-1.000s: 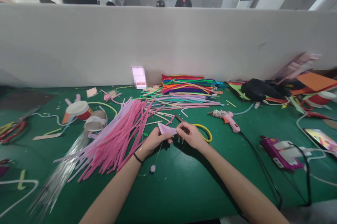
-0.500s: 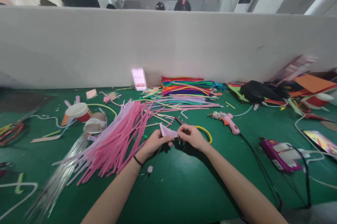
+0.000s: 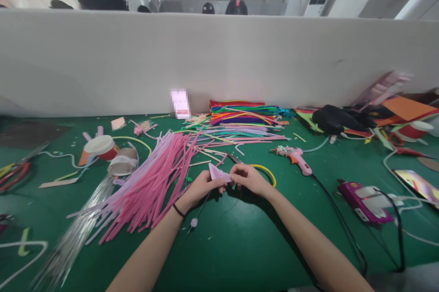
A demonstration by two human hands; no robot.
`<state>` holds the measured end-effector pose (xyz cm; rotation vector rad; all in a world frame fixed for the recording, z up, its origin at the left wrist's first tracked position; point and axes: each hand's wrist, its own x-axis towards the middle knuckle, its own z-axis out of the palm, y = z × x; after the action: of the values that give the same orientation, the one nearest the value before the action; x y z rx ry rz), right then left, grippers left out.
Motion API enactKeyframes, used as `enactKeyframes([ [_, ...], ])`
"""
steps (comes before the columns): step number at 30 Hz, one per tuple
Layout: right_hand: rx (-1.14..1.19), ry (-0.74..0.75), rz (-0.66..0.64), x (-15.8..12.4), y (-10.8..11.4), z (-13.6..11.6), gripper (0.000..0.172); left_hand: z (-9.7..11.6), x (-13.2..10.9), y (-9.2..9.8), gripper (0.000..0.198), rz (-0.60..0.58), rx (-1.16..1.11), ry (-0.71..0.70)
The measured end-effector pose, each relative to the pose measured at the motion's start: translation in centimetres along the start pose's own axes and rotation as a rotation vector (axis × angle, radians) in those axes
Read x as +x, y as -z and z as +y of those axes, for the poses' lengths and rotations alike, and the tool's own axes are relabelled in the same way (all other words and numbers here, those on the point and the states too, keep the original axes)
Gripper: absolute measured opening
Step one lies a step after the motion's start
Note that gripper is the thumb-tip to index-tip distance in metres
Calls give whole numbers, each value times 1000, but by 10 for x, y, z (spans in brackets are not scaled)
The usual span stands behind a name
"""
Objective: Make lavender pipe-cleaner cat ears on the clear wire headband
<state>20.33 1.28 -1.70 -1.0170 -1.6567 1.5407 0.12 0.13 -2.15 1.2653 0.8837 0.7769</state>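
Head view: pink stems (image 3: 151, 182) fan across the green worktop (image 3: 240, 246) within easy reach, while left hand (image 3: 200, 187) and right hand (image 3: 248, 178) each pinch one end of a lilac piece (image 3: 219, 174) just above it, seemingly to steady it, a glue gun (image 3: 295, 157) lying farther right.

Matt, felt-like green over the table cover (image 3: 236, 246). Soft, fuzzy chenille on the pink pipe cleaners (image 3: 151, 182). Matt and smooth, paper or thin foam by the look, for the lilac piece (image 3: 218, 174). Glossy moulded plastic on the pink glue gun (image 3: 295, 157). Shiny clear film on the wrapper (image 3: 72, 236). Matt paper on the cup (image 3: 100, 145).
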Motion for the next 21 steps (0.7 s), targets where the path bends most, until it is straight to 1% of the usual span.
enactKeyframes([
  [4, -28, 8, 12, -1, 0, -1, 21, 0, -1, -1, 31, -8, 20, 26],
  [6, 2, 17, 29, 0, 0, 0, 22, 1, 0, -1, 31, -7, 5, 5],
  [9, 133, 4, 103, 2, 1, 3, 26, 3, 1, 0, 36, -26, -79, -61],
  [12, 343, -54, 183, 4, 4, 3, 27, 4, 3, 3, 51, -33, -234, -62],
  [14, 479, -85, 220, 5, 7, 1, 27, 4, 3, 3, 55, 0, -314, -38],
  [17, 607, -109, 284, 3, 4, -3, 28, 2, 5, 1, 47, 69, -304, -50],
  [19, 645, -126, 333, 2, -5, -4, 29, 0, 6, -3, 49, 108, -235, -76],
  [21, 662, -144, 378, 1, -19, -4, 32, -1, 6, -6, 53, 140, -179, -111],
])
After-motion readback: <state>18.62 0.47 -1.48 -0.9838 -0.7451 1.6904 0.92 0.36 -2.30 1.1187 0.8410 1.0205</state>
